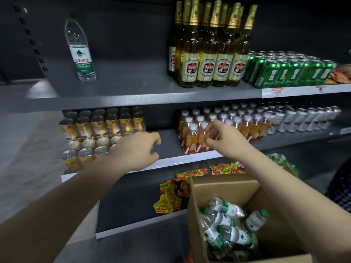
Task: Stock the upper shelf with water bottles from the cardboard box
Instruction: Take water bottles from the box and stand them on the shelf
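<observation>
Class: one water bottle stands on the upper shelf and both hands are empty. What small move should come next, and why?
Probably lower the right hand into the cardboard box to grip a water bottle. Both it and the left hand hold nothing, only one bottle stands on the upper shelf, and the box sits below the right arm.

Shop aisle — shelves (144, 102) of beer bottles (207, 54), cans (288, 73), price tags (277, 91)
</observation>
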Available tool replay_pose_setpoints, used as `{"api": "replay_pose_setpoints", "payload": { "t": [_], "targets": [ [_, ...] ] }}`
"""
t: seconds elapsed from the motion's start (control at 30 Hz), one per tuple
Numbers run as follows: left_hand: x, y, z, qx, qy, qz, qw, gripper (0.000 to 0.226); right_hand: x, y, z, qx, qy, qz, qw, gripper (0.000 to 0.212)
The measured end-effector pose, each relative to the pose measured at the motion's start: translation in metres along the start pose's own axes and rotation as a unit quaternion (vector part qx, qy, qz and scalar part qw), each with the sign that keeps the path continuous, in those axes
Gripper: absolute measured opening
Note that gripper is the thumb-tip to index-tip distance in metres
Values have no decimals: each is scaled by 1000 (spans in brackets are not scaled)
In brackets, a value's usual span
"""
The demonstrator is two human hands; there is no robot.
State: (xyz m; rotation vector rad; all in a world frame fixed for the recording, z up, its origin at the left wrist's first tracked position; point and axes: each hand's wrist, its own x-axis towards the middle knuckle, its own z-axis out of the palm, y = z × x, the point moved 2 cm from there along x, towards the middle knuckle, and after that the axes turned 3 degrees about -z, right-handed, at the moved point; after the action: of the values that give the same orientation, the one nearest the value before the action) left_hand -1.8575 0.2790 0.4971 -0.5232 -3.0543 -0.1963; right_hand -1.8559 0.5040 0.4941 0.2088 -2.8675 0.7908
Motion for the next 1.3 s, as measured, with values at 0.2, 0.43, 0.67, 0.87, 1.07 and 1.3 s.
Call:
{"api": "replay_pose_setpoints", "payload": {
  "t": [0.2, 0.43, 0.67, 0.87, 1.07, 1.3],
  "targets": [
    [7, 60, 15, -2, -12, 6, 1000, 29, -21, 50, -29, 1, -23, 6, 1000, 18],
    [15, 124, 33, -4, -36, 6, 999, 31, -43, 109, -57, 13, -30, 14, 999, 14],
    [24, 173, 57, -3, -53, 18, 998, 30, -65, 160, -75, -6, -38, 20, 999, 17],
    [34, 204, 77, -14, -83, 43, 996, 29, -82, 194, -81, 10, -42, 44, 998, 18],
    [40, 228, 103, -21, -129, 78, 988, 19, -97, 223, -80, 4, -20, 76, 997, 23],
    [48, 239, 134, -4, -167, 109, 980, 27, -115, 246, -67, 4, -10, 111, 994, 19]
  ]
}}
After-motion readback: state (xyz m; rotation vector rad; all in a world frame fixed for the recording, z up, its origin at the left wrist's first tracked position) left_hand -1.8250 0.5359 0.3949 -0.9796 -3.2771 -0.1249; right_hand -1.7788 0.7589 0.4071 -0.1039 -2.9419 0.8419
